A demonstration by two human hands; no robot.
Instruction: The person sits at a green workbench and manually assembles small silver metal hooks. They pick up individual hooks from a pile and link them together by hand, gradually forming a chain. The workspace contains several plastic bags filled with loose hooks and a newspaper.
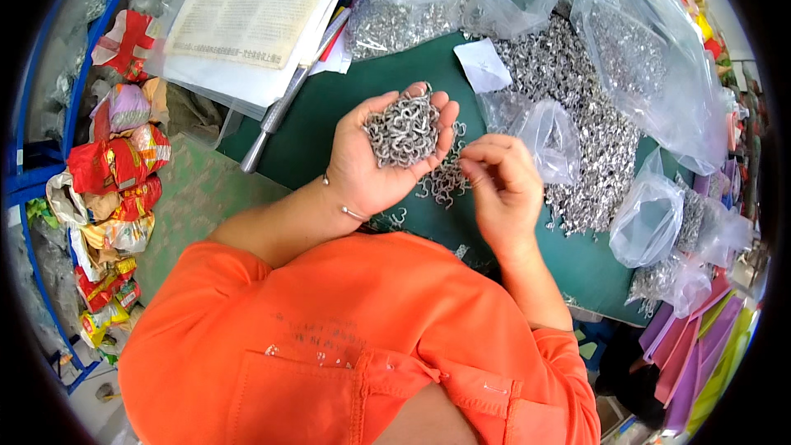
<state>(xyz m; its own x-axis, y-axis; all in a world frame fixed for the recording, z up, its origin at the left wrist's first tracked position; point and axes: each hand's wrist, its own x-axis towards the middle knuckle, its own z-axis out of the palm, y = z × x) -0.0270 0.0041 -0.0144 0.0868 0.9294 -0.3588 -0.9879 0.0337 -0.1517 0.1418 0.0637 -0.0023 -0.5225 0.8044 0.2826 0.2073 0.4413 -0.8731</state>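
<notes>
Palm up and cupped, my left hand holds a heap of small silvery metal hooks with curved, open ends. My right hand is just to its right, thumb and fingertips pressed together in a pinch. Whatever lies in that pinch is too small or hidden to make out. Between and below the hands, a small loose pile of similar hooks lies on the green tabletop. A few single hooks lie apart, nearer to me.
A large heap of shiny metal pieces spreads on the right, with clear plastic bags around it. A paper slip lies at its edge. Papers in a clear sleeve are at the far left. A blue rack holds colourful packets.
</notes>
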